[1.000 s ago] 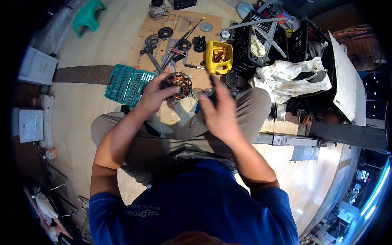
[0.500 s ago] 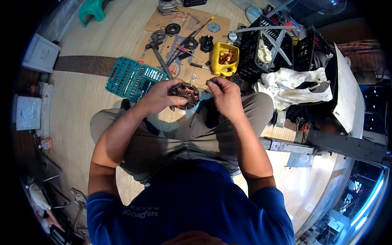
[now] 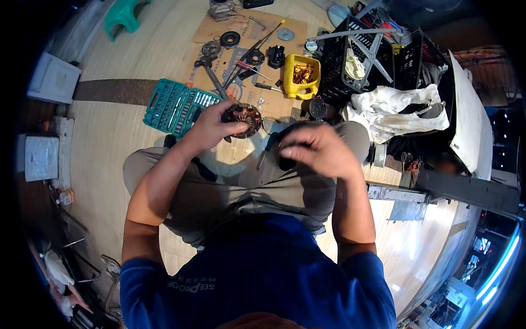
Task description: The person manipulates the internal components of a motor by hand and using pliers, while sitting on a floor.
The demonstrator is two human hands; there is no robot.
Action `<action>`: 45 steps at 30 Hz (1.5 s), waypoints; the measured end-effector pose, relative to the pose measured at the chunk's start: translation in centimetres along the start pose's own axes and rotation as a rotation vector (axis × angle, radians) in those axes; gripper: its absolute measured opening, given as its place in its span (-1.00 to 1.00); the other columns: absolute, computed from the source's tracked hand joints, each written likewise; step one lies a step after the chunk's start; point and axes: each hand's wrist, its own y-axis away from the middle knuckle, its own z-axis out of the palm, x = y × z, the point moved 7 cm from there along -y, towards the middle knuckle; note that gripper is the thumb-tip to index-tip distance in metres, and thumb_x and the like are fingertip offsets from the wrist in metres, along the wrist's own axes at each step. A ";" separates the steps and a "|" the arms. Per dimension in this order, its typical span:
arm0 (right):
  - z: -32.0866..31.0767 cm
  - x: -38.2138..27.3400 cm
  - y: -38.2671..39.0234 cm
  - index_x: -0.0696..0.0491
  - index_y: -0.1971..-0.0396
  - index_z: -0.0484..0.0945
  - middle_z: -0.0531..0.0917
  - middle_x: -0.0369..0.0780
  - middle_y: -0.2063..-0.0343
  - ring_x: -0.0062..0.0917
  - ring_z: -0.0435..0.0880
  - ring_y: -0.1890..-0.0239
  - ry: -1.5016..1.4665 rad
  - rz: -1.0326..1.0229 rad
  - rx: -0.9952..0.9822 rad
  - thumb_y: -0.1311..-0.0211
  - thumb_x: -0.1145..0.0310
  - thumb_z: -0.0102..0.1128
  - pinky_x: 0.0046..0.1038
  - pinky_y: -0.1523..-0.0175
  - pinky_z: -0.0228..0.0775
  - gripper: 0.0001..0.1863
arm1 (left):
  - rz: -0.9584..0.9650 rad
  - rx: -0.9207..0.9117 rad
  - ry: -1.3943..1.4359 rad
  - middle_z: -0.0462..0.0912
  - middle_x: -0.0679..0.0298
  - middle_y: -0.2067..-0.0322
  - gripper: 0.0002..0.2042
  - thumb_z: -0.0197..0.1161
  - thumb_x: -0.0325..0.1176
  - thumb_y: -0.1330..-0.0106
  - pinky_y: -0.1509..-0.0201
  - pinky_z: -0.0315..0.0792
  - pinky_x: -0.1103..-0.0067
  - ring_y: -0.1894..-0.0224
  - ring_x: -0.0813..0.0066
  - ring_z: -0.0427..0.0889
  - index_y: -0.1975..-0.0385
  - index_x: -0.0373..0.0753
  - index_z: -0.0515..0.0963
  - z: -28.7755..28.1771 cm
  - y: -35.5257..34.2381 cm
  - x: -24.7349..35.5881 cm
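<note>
My left hand [image 3: 214,126] is closed round a motor stator [image 3: 246,120], a dark ring with copper windings, held up above my lap with the thumb across its face. Apart from it, over my right thigh, is my right hand [image 3: 320,149]. Its fingers are curled in toward the thumb and slightly blurred; whatever is between them is hidden. On the floor between the two hands lies a screwdriver [image 3: 268,147] with a dark blue handle. A thin yellowish wire loop [image 3: 268,124] shows just right of the stator.
Ahead, a cardboard sheet [image 3: 186,67] bears loose machine parts and tools. A green socket set [image 3: 170,108] lies open at left. A cut yellow jug [image 3: 301,88] holds copper scraps. Black crates [image 3: 334,74] and a white cloth [image 3: 389,123] are at right, a green stool [image 3: 123,19] far left.
My right hand has drawn away from the stator, back and to the right over my thigh. My left hand still holds the stator, slightly farther out. A dark round part now shows beyond the right hand.
</note>
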 end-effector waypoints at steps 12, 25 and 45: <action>-7.8 9.0 7.6 0.20 0.40 0.56 0.58 0.03 0.52 -0.12 0.51 0.51 0.434 0.303 0.523 -0.24 0.30 0.22 -0.31 0.35 0.36 -0.77 | -0.036 -0.109 0.551 0.58 0.11 0.05 -0.48 0.24 -0.52 -0.14 -0.09 0.48 0.46 0.01 0.36 0.59 -0.14 -0.41 0.33 -0.7 0.3 -1.8; 2.0 27.7 33.2 0.15 0.38 0.66 0.56 -0.36 0.61 -0.70 0.47 0.52 -0.477 0.679 0.600 -0.28 0.37 0.21 -0.60 0.34 0.35 -0.84 | -0.129 0.145 0.484 0.62 0.21 0.18 -0.52 0.31 -0.38 -0.23 0.47 0.55 0.63 0.29 0.49 0.68 -0.12 -0.34 0.34 -0.2 -0.2 -2.1; 6.4 7.7 -2.6 0.28 -0.03 0.43 0.66 -0.01 0.17 -0.35 0.64 0.21 -0.690 0.322 0.420 -0.25 0.39 0.18 -0.46 0.03 0.42 -0.60 | -0.021 0.039 0.109 0.65 0.22 0.13 -0.55 0.37 -0.43 -0.17 -0.04 0.47 0.59 0.11 0.55 0.60 -0.06 -0.38 0.43 1.9 -0.5 1.4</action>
